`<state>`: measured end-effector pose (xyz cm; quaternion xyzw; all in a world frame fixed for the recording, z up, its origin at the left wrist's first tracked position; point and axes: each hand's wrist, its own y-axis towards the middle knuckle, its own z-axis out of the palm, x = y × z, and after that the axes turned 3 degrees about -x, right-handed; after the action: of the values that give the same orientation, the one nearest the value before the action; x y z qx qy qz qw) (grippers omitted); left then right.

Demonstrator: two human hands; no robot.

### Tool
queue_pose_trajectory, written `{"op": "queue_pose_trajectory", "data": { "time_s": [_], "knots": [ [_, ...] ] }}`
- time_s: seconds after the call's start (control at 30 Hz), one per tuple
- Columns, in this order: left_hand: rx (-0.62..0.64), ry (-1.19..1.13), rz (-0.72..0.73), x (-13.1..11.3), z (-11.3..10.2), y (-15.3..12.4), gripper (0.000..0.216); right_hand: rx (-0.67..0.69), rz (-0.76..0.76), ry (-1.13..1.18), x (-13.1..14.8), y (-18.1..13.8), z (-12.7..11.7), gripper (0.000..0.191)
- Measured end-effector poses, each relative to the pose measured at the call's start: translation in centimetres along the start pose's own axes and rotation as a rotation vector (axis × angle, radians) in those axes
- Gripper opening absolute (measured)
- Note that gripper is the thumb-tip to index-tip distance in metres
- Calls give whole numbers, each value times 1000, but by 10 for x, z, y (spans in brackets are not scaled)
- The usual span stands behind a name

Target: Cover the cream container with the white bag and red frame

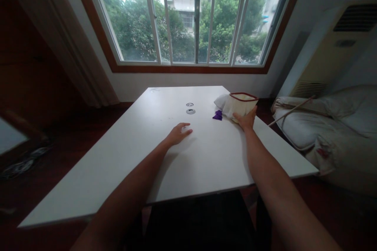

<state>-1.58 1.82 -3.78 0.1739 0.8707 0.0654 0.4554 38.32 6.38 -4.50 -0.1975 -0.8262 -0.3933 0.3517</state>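
Observation:
My right hand [246, 119] grips the near side of a white fabric basket with a dark red rim [242, 104], which stands at the right side of the white table [123, 157]. A small purple item [218, 115] lies on the table just left of the basket. A white cloth or bag [221, 100] pokes out behind the basket. My left hand [178, 133] rests flat on the tabletop near the middle, fingers stretched out, holding nothing.
Two round cable grommets [190, 108] sit in the tabletop beyond my left hand. A large window [194, 15] fills the far wall. A standing air conditioner [332, 47] and piled bedding [324, 125] lie to the right of the table.

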Motion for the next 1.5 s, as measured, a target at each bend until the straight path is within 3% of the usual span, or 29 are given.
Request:
{"op": "queue_pose_trajectory", "data": {
  "time_s": [0.2, 0.33, 0.4, 0.5, 0.53, 0.6, 0.73, 0.83, 1.17, 1.5],
  "knots": [
    [11, 5, 4, -1, 1, -2, 59, 6, 38, -53, -2, -3, 7, 138],
    [-5, 7, -2, 4, 1, 1, 65, 10, 92, -89, 8, 3, -5, 148],
    [-78, 71, -15, 7, -1, 4, 72, -75, 3, -96, 25, 8, -18, 146],
    [-243, 259, -51, 10, -7, 7, 77, -156, -230, -17, 63, 3, -32, 125],
    [-277, 316, -58, 11, -9, 8, 77, -124, -302, 39, 77, -5, -31, 110],
    [-291, 404, -64, 12, -14, 9, 77, 66, -442, 115, 101, -30, -20, 84],
    [-228, 514, -107, 13, -16, 7, 77, 573, -580, -7, 122, -91, 21, 73],
    [-156, 566, -135, 15, -12, 6, 75, 759, -560, -170, 116, -116, 41, 70],
    [92, 690, -134, 19, 2, 5, 70, 879, -548, -416, 99, -114, 48, 67],
    [99, 701, -126, 18, 1, 4, 69, 871, -540, -421, 97, -115, 51, 68]
  ]
}}
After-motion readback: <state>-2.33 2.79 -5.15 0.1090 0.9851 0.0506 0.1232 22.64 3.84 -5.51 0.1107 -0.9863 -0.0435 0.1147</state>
